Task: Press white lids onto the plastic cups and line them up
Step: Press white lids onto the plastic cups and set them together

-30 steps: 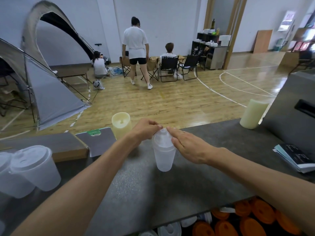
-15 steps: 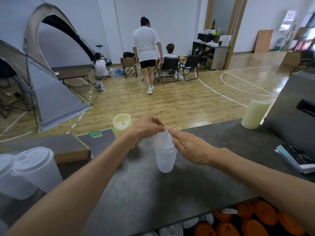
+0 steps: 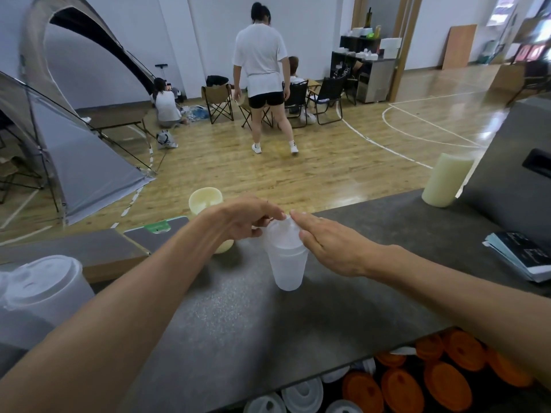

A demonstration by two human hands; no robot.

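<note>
At frame centre, a translucent frosted cup [image 3: 285,263] stands upright on the grey counter [image 3: 372,293], its white domed lid [image 3: 281,234] pinched by the left hand [image 3: 238,219] and pressed by the flat, straight-fingered right hand [image 3: 331,245].

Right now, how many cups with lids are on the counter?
3: one cup at centre between both hands, two lidded cups at the far left, one cut off by the frame. More may be hidden.
</note>
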